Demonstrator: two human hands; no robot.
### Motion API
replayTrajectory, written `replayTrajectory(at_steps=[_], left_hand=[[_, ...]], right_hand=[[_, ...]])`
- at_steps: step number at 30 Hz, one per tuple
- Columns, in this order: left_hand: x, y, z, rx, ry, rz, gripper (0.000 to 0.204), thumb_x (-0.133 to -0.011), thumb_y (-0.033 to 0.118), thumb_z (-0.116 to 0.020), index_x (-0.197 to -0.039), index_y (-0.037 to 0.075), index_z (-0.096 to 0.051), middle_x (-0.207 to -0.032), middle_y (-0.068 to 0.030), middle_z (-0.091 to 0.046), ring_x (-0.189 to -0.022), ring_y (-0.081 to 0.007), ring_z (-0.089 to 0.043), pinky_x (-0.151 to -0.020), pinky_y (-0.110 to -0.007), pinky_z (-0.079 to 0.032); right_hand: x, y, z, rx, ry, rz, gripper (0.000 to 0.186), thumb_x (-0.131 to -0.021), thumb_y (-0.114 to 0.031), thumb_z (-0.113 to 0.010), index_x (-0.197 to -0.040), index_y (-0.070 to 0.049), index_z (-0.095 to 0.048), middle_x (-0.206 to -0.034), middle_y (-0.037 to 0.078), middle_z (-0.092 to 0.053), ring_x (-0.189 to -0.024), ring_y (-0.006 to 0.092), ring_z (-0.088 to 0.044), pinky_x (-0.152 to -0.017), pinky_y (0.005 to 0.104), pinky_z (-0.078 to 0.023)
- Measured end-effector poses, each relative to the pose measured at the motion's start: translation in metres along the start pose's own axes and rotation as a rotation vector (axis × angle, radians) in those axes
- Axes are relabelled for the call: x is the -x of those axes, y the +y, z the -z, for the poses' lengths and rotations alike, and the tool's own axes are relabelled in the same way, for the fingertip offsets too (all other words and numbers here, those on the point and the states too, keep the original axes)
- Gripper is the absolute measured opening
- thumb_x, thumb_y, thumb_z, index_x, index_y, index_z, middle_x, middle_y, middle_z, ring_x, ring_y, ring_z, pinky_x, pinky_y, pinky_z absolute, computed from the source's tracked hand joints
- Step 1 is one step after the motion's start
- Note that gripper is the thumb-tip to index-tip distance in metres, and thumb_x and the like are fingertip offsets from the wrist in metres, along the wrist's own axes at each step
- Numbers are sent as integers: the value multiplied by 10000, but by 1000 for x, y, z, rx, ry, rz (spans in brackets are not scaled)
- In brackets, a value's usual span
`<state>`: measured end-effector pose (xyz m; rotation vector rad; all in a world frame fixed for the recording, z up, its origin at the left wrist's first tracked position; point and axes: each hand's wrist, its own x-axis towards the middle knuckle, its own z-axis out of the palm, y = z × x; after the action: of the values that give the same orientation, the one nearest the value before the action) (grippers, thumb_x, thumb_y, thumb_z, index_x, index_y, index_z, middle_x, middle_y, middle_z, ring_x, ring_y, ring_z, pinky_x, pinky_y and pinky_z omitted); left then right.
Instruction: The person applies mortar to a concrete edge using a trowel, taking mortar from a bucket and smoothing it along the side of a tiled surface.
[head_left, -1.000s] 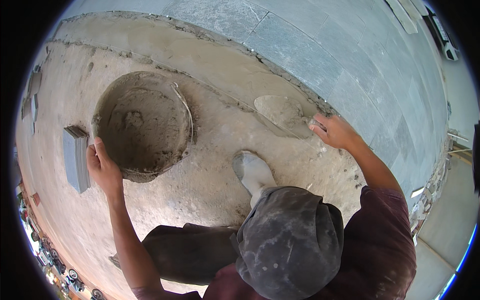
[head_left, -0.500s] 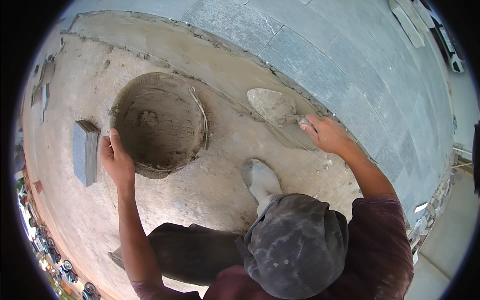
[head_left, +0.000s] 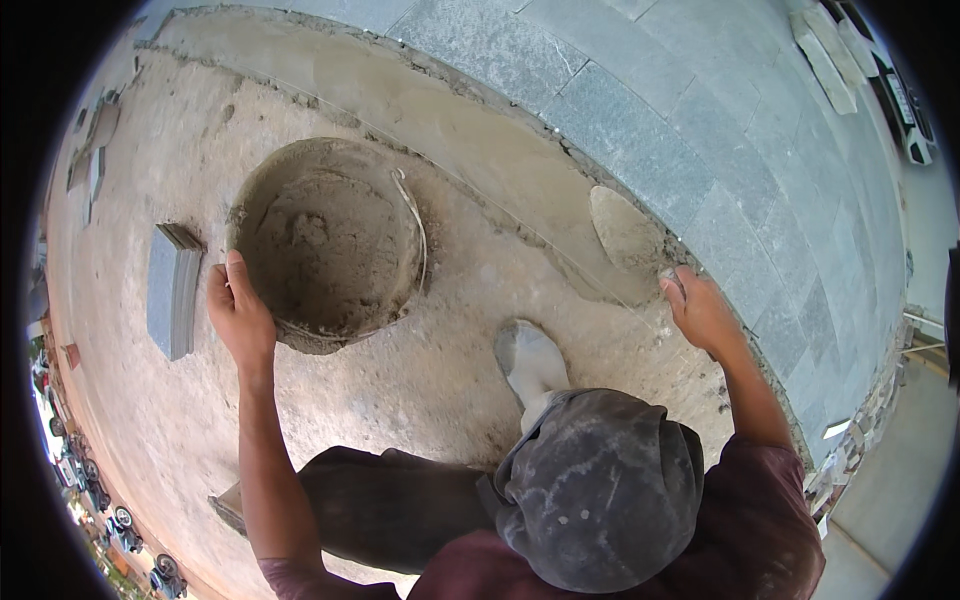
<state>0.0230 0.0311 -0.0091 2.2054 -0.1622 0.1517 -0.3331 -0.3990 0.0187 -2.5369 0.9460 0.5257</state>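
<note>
My left hand grips the left rim of a round bucket coated and partly filled with grey mortar, its wire handle lying along the right side. My right hand is closed on the handle of a mortar-caked trowel. The trowel's blade lies over a smoothed mortar strip, near the edge of the laid slabs. A thin string line runs along that strip. Left of the bucket stands a stack of grey tiles.
Grey stone slabs cover the ground beyond the strip. My white boot stands on rough ground below it. More slab pieces lie far left; parked motorbikes line the lower left rim. Rubble edges the paving at right.
The trowel first slid a little left, then moved right toward the slab edge, with my right hand dropping slightly toward me. My left hand stays on the bucket; the whole view shifted somewhat.
</note>
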Motion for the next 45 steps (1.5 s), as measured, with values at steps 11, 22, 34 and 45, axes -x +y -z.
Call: replayTrajectory(at_steps=[11, 22, 34, 45], left_hand=[[3, 2, -2, -1, -30, -1, 436, -1103, 329, -550, -773, 57, -465, -694, 48, -369, -671, -61, -314, -568, -284, -302], [6, 17, -6, 28, -40, -22, 456, -1112, 318, -536, -750, 90, -377, -694, 54, -318, -664, -49, -279, -557, -267, -260], [9, 33, -15, -15, -111, -69, 455, -1108, 319, -541, -753, 67, -409, -691, 49, -334, -660, -63, -295, -562, -275, -281], [-1, 7, 9, -41, -109, 47, 442, -1122, 388, -488, -821, 65, -478, -763, 40, -423, -723, -76, -357, -647, -264, -341]], right_hand=[[-63, -78, -22, -61, -31, 81, 446, -1078, -397, -468, -1098, 37, -570, -948, 334, -665, -945, 539, -627, -828, 604, -474], [46, 6, 0, -52, 29, -88, 399, -1063, -351, -523, -1118, 39, -589, -853, 338, -648, -847, 538, -636, -771, 589, -476], [-41, -11, 23, 167, -225, 171, 421, -1052, -453, -517, -1156, -64, -638, -824, 233, -688, -865, 456, -669, -783, 563, -509], [29, 86, 53, 119, -214, 41, 383, -1038, -423, -570, -1112, -51, -626, -679, 213, -643, -730, 442, -662, -688, 527, -513]])
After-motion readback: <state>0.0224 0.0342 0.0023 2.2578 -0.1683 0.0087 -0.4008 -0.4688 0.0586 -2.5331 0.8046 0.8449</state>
